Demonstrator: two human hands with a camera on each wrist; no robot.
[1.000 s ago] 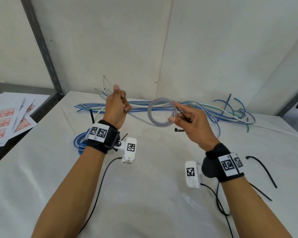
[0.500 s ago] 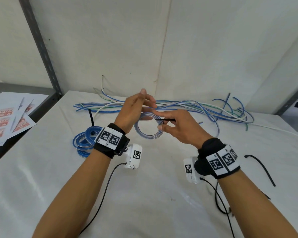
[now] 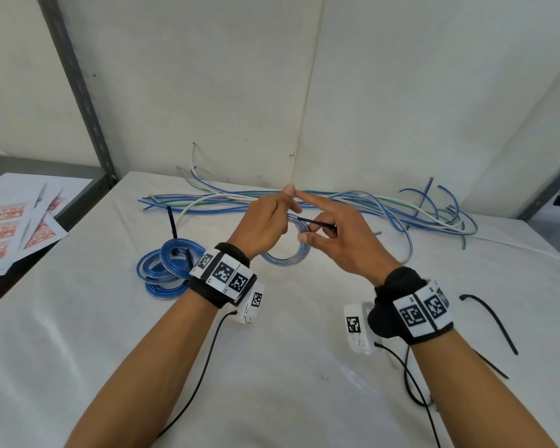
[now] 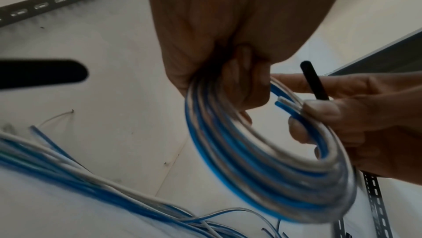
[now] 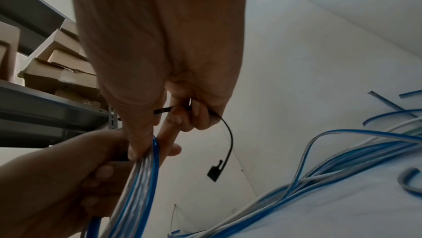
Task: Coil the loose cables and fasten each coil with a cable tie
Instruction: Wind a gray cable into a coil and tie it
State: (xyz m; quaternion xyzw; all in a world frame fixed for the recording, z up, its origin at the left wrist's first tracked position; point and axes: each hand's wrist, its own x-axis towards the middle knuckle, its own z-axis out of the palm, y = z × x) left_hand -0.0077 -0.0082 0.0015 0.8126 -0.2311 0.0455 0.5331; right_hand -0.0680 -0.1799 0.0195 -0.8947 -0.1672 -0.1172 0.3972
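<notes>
Now both hands (image 3: 307, 234) have closed together on the coil (image 3: 288, 258).

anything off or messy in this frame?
Nothing damaged or spilled. Only loose end: the cable tie held in the right hand dangles unthreaded beside the coil, which both hands hold. Left hand pinches the coil's top.

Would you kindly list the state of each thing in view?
Left hand: grips the coil.
Right hand: pinches coil and tie.
Coil: wound, untied, held up.
Cable tie: unfastened, head dangling.
Blue coils: tied, on table.
Loose cables: uncoiled.
Spare tie: lying open.
</notes>
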